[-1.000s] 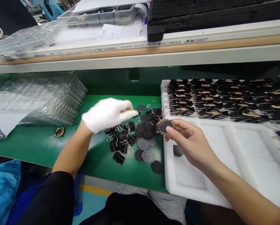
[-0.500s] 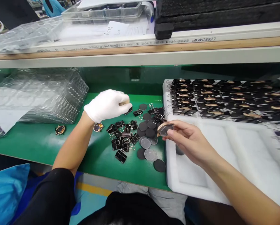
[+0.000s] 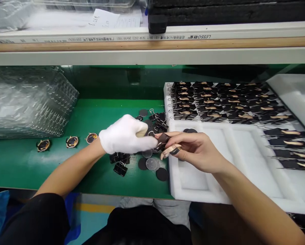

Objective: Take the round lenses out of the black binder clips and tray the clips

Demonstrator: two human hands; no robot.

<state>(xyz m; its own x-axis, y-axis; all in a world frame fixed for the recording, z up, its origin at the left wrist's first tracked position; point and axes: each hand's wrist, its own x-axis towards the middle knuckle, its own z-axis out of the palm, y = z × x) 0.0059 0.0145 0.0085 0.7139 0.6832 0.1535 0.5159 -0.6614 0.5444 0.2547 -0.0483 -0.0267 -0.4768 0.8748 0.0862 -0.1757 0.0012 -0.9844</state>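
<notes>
My left hand (image 3: 129, 134), in a white glove, pinches a black binder clip (image 3: 163, 139) by its wire handles. My bare right hand (image 3: 195, 148) grips a rose-gold watch case (image 3: 170, 150), turned edge-on, with a black disc (image 3: 177, 150) against it under the thumb. The clip is right beside the watch case; whether its jaws are around the case I cannot tell. Below my gloved hand lie loose binder clips (image 3: 120, 168), partly hidden by it. Black discs (image 3: 162, 174) and clear discs (image 3: 151, 163) are scattered near the foam tray's left edge.
A white foam tray (image 3: 176, 190) on the right holds rows of clipped watch cases (image 3: 210, 102). Several watch cases (image 3: 72, 142) lie on the green table (image 3: 17, 170) at left, before stacked clear plastic trays (image 3: 37, 105). A shelf edge (image 3: 132, 56) crosses above.
My left hand has moved right and down to my right hand, bringing a binder clip to the watch case. The watch case has turned edge-on. The view has shifted right.
</notes>
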